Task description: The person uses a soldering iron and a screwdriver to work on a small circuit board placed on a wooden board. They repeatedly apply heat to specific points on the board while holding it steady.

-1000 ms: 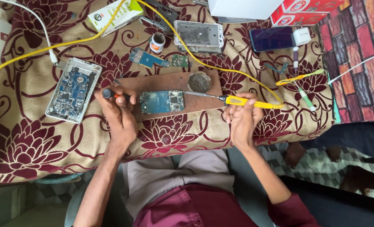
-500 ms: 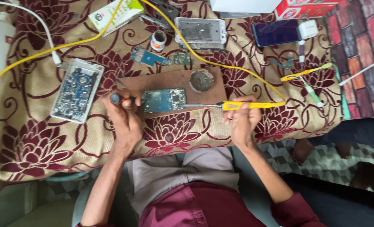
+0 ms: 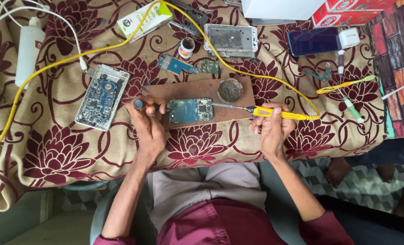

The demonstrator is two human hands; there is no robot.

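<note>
The right hand (image 3: 271, 131) is clenched round a yellow plastic-handled soldering iron (image 3: 274, 113), w/ its metal tip laid toward 9 o'clock, right at the edge of the small blue-green rectangular circuit board (image 3: 190, 110). That board is sat on a brown wooden work block (image 3: 193, 93), approx centre of the table. A round metal tin (image 3: 230, 90) is seen at 12 o'clock from the iron's tip. The left hand (image 3: 149, 129) is closed on a small dark-tipped orange tool (image 3: 140, 105), at 9 o'clock of the board. Further out at 9, an opened white device w/ a blue board inside (image 3: 102, 96) is laid on the maroon floral cloth (image 3: 65, 149).
</note>
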